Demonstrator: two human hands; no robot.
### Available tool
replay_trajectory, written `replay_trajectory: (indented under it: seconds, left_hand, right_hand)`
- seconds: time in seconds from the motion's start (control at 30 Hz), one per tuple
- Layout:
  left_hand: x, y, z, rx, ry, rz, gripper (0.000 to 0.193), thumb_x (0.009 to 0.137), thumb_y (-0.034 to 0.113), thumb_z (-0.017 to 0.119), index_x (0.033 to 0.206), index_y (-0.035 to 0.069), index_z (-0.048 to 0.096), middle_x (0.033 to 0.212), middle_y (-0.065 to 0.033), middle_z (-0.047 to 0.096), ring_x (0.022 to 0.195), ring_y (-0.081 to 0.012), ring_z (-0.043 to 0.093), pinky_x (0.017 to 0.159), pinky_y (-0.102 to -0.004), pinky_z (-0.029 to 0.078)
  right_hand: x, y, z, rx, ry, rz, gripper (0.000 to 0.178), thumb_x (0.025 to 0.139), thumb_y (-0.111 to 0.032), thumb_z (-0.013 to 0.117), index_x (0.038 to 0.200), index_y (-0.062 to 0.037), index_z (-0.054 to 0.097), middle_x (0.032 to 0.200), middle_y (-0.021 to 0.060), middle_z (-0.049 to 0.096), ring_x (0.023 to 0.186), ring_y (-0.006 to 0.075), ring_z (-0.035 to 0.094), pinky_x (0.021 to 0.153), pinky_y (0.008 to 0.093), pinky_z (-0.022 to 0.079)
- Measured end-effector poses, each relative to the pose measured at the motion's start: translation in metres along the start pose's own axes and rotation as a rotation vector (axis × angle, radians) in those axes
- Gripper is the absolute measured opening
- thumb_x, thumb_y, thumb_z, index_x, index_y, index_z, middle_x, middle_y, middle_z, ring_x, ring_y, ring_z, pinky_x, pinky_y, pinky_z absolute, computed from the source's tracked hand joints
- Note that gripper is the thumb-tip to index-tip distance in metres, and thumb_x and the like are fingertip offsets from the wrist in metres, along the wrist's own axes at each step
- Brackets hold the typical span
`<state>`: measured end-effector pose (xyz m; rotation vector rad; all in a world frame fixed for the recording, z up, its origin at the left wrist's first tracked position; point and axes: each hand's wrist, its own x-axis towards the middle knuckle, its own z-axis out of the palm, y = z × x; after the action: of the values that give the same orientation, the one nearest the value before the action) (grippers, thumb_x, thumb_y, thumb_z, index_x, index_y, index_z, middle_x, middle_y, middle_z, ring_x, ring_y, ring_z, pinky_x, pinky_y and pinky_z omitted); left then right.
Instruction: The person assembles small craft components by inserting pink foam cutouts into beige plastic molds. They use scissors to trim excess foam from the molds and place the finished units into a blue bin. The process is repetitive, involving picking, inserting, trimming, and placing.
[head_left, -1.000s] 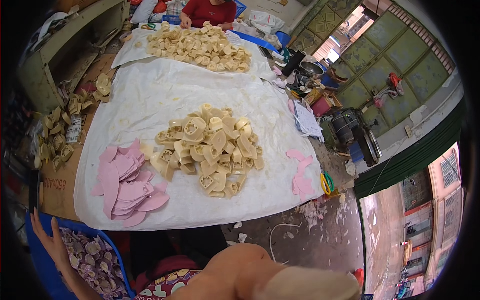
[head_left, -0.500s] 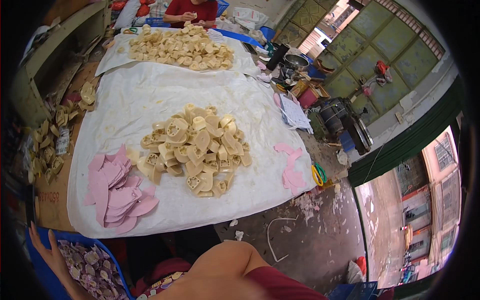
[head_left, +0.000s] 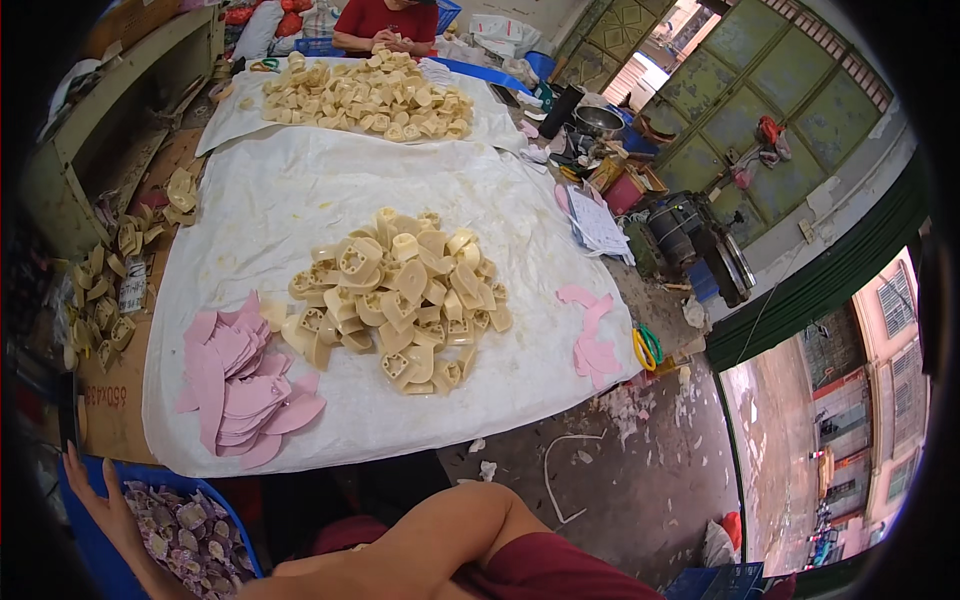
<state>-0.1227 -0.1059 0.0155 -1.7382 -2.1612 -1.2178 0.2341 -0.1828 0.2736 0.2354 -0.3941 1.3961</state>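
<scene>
Blue crate (head_left: 95, 553) at lower left, holding purple-patterned pieces (head_left: 195, 535). Left hand (head_left: 108, 512) beside it, fingers spread and parted; contact with the crate: cannot tell. Right forearm (head_left: 400, 555) bent across the lower edge; right hand out of view, grip unknown. White cloth (head_left: 250, 210) ahead bears heaped cream parts (head_left: 405, 300), with stacked pink cutouts (head_left: 240, 390) nearer left.

Green panelled metal doors (head_left: 765, 135) stand right of the white-covered tabletop (head_left: 270, 190); a daylit street (head_left: 785, 435) shows below a dark green curtain (head_left: 835, 268); white scraps (head_left: 488, 470) litter the floor (head_left: 640, 500).
</scene>
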Motion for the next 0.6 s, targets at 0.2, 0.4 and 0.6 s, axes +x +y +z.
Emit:
replay_trajectory:
  seconds: [0.2,0.4,0.6]
  left_hand:
    - [0.005,0.032,-0.019,-0.193,0.043,-0.060,0.050,0.093,0.016,0.058,0.140,0.009,0.043,0.146,-0.0139,0.035,0.130,-0.0274,0.041,0.108,-0.0388,0.031]
    - [0.012,0.091,-0.027,-0.416,0.150,0.029,0.044,0.091,0.005,0.057,0.133,-0.001,0.048,0.139,-0.0118,0.047,0.124,-0.0224,0.049,0.106,-0.0340,0.034]
    - [0.005,0.139,-0.016,-0.771,-0.028,0.061,0.036,0.083,-0.002,0.059,0.119,-0.003,0.057,0.126,-0.0154,0.056,0.117,-0.0216,0.053,0.102,-0.0337,0.039]
  right_hand:
    - [-0.013,0.027,-0.126,-0.101,-0.440,0.888,0.052,0.097,-0.039,0.049,0.138,-0.0081,0.042,0.102,0.0111,0.063,0.090,0.0191,0.061,0.081,0.0325,0.048]
    - [-0.015,-0.001,-0.215,-0.768,-0.094,0.801,0.035,0.099,-0.020,0.048,0.127,0.0009,0.052,0.105,0.0126,0.066,0.093,0.0173,0.064,0.086,0.0307,0.050]
    - [-0.002,-0.005,-0.254,-1.323,-0.012,0.572,0.026,0.092,-0.007,0.055,0.116,0.0020,0.059,0.100,0.0135,0.068,0.088,0.0188,0.066,0.082,0.0298,0.051]
